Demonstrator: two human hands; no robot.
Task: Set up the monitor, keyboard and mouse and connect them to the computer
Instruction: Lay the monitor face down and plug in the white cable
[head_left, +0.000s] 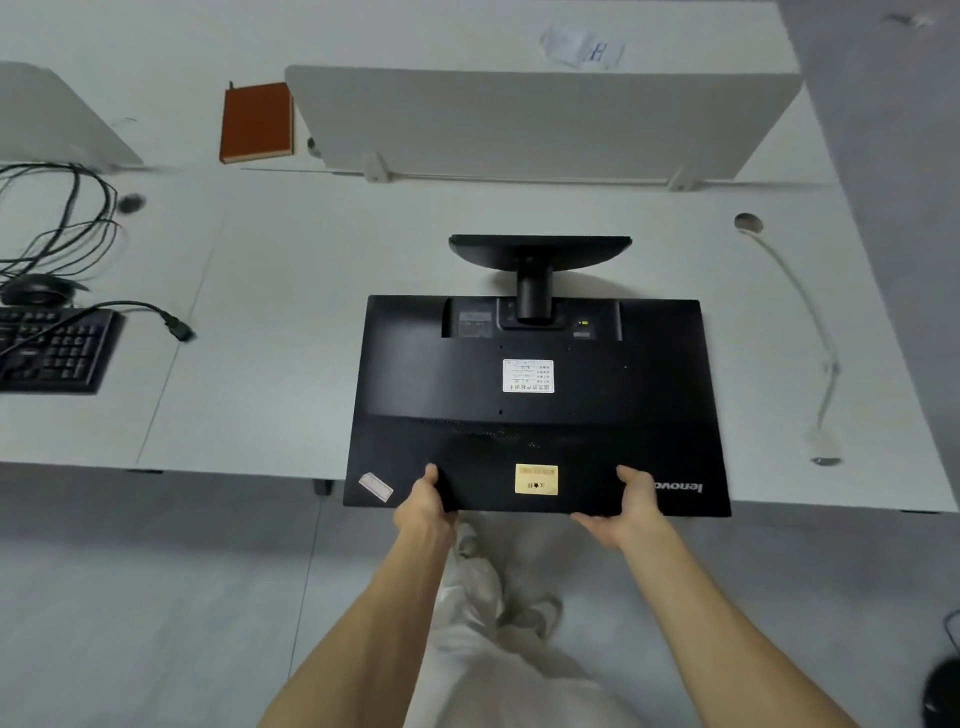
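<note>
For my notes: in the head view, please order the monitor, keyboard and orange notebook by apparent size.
1. monitor, largest.
2. keyboard, partly cut by the frame edge.
3. orange notebook, smallest, though farther from the camera.

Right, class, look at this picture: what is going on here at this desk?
A person grips the near edge of a black monitor with the left hand and right hand. It lies back-side up on the white desk, stand pointing away. A keyboard, mouse and loose cables wait at the far left, apparently unconnected.
</note>
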